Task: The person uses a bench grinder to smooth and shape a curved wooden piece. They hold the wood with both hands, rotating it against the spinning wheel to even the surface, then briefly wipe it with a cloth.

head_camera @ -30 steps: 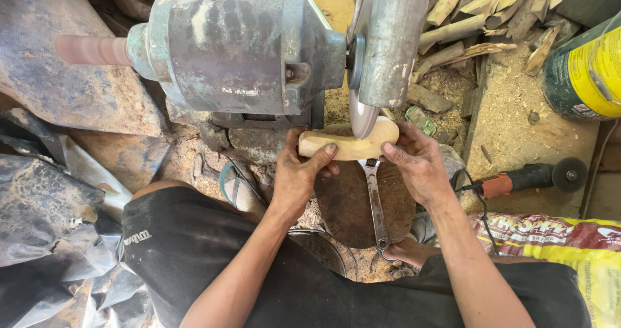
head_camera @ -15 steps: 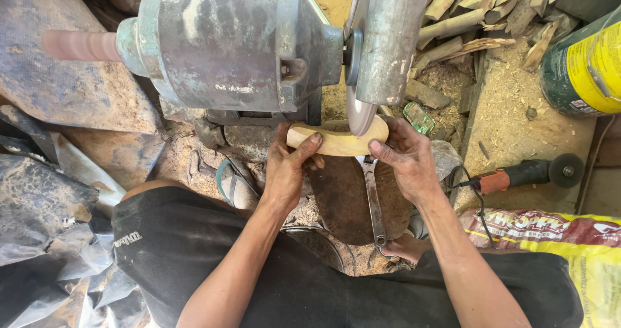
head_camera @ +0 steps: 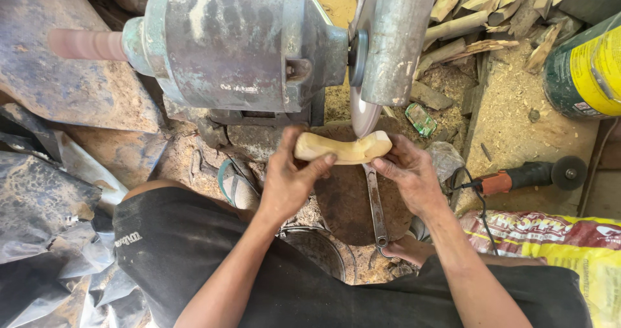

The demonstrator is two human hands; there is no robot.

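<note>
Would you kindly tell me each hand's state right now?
Left hand: closed on the pale carved wooden piece.
Right hand: gripping the same piece's other end.

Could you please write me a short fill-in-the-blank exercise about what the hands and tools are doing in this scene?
1. Both hands hold a pale piece of ____ against the grinding disc.
2. The left hand grips the piece's ____ end.
3. A metal ____ lies on the ground between the two hands.
4. The small grinder with an orange collar lies to the ____ of the right hand.

Missing words: wood; left; wrench; right
</note>
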